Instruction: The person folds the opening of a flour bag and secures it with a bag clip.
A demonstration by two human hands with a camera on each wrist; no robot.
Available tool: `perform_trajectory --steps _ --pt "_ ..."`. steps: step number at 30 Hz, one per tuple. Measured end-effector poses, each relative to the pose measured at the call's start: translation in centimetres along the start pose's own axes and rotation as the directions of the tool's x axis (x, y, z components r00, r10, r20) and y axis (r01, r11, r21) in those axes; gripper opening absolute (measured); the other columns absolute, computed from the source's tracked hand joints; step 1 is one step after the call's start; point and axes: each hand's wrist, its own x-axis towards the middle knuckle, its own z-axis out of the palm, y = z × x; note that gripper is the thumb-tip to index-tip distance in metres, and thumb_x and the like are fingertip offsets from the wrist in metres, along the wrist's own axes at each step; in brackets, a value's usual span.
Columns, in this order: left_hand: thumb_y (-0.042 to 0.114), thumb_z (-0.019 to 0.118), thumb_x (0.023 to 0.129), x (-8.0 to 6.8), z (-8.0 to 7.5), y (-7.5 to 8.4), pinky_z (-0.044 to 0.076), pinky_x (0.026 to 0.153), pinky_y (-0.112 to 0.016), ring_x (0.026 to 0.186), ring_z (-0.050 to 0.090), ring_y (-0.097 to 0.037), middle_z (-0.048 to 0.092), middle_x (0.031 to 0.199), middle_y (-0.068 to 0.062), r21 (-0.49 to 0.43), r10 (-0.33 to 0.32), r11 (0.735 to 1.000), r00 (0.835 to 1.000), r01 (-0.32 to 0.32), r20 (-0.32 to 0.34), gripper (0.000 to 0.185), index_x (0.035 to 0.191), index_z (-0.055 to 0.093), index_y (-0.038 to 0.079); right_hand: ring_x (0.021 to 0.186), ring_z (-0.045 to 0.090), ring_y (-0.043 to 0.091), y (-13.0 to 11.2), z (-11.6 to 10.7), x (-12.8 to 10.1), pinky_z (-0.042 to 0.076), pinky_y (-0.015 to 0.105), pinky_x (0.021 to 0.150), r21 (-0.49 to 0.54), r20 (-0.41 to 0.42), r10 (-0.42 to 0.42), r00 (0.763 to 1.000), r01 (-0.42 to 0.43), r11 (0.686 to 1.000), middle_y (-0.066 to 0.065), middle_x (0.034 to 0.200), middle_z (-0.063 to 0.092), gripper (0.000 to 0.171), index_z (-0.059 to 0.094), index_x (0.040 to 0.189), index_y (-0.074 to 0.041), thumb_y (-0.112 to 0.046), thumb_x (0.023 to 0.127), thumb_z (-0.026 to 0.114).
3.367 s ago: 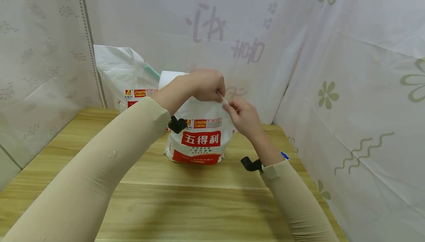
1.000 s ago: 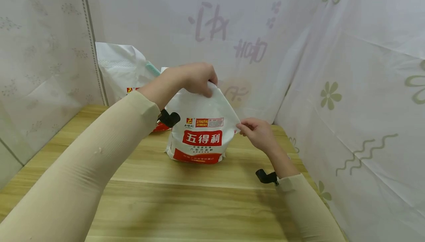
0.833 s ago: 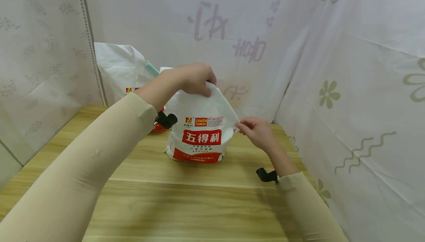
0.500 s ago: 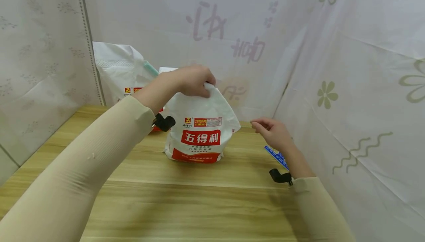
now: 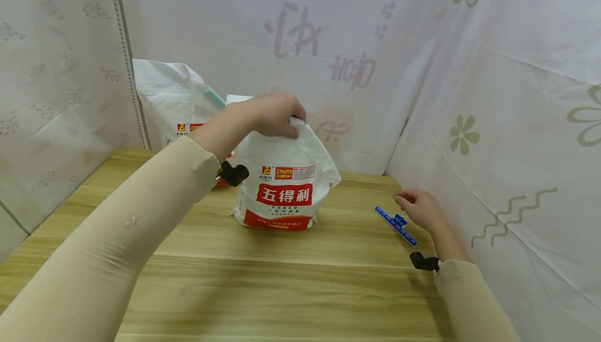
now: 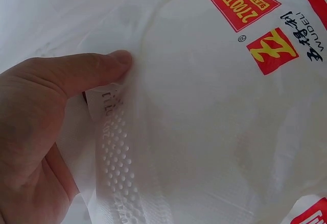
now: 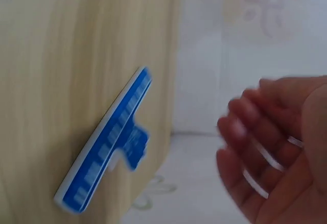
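The flour bag (image 5: 284,185) stands upright at the worktop (image 5: 281,290) centre. A second bag (image 5: 171,107) stands behind it at ten o'clock, against the wall. The clip (image 5: 395,226) lies on the worktop at four o'clock, well apart.

You have two white flour bags: one (image 5: 281,185) near the middle of the table (image 5: 291,290), one (image 5: 169,102) at its far left corner. You have one blue clip (image 5: 395,225) near the right edge.
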Motion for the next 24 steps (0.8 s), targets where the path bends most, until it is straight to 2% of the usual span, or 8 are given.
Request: perform_trajectory --steps 4,8,11,15,24 --pt "0.014 0.068 0.104 0.0 0.0 0.0 0.066 0.082 -0.038 0.091 0.074 -0.025 0.077 0.112 -0.008 0.000 -0.004 1.000 1.000 0.004 -0.003 0.017 0.117 0.077 0.011 0.112 0.070 0.042 2.1 0.1 0.0 0.060 0.051 0.091 -0.061 0.053 0.080 0.995 -0.076 0.995 0.029 0.126 0.074 0.042 0.070 0.135 0.005 -0.030 0.113 0.059" --pt "0.014 0.069 0.103 0.0 0.1 0.0 0.067 0.081 -0.037 0.091 0.074 -0.025 0.077 0.112 -0.007 -0.006 -0.004 1.000 1.000 0.004 -0.008 0.017 0.117 0.077 0.011 0.118 0.067 0.044 3.7 0.4 0.0 0.054 0.062 0.103 -0.119 0.136 0.176 0.975 -0.161 0.980 0.029 0.132 0.071 0.044 0.069 0.136 0.005 -0.031 0.113 0.058" --pt "0.014 0.069 0.103 0.2 0.1 0.0 0.067 0.081 -0.038 0.091 0.075 -0.025 0.076 0.112 -0.008 -0.013 -0.003 1.000 1.000 0.003 -0.009 0.017 0.118 0.077 0.011 0.111 0.068 0.039 4.7 0.7 0.1 0.055 0.059 0.101 -0.157 0.174 0.209 0.962 -0.182 0.971 0.027 0.128 0.074 0.043 0.070 0.134 0.006 -0.030 0.112 0.059" --pt "0.014 0.069 0.103 0.2 0.1 0.0 0.067 0.081 -0.038 0.090 0.075 -0.026 0.077 0.112 -0.008 -0.018 -0.006 1.000 1.000 0.006 -0.006 0.017 0.118 0.077 0.011 0.099 0.067 0.033 5.6 1.0 0.3 0.055 0.051 0.091 -0.174 0.182 0.218 0.959 -0.187 0.967 0.022 0.115 0.076 0.042 0.072 0.128 0.007 -0.030 0.109 0.066" --pt "0.014 0.068 0.104 0.0 0.0 0.1 0.067 0.081 -0.037 0.090 0.075 -0.025 0.077 0.111 -0.007 -0.022 -0.008 1.000 1.000 0.008 0.002 0.016 0.117 0.078 0.011 0.097 0.065 0.030 5.8 1.5 0.7 0.054 0.043 0.084 -0.136 0.203 0.261 0.944 -0.237 0.962 0.020 0.111 0.074 0.042 0.071 0.128 0.008 -0.027 0.105 0.071"
